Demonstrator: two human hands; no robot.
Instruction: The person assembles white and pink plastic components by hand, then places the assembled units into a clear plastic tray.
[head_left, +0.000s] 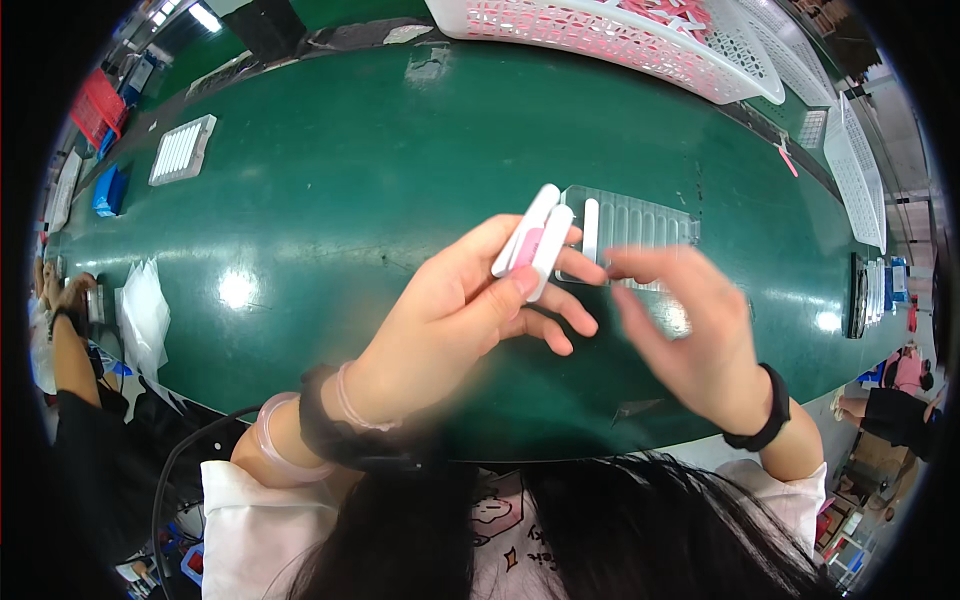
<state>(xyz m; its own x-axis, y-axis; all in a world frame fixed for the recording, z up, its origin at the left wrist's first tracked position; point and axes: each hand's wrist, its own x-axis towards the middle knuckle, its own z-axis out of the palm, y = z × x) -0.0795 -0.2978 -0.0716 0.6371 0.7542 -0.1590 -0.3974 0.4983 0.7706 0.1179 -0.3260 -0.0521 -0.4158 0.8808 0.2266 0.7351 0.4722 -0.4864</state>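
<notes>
My left hand (450,290) is closed around a few slim white round-ended pieces (553,245), fanned out between thumb and fingers. A pink part (527,246) shows between them. My right hand (690,325) is just right of the left fingertips, its thumb and forefinger bent toward each other with a small gap and nothing visible between them. Beyond both hands lies a clear slotted plastic tray (645,215). A similar white piece (591,228) stands in its leftmost slot; the right hand hides part of the tray's near side.
A white perforated basket (600,45) holding pink pieces stands at the far edge of the green table (330,180). At the far left lies a tray of white pieces (182,150), near a blue box (109,190). White sheets (145,310) and another person's arm (75,350) are at left.
</notes>
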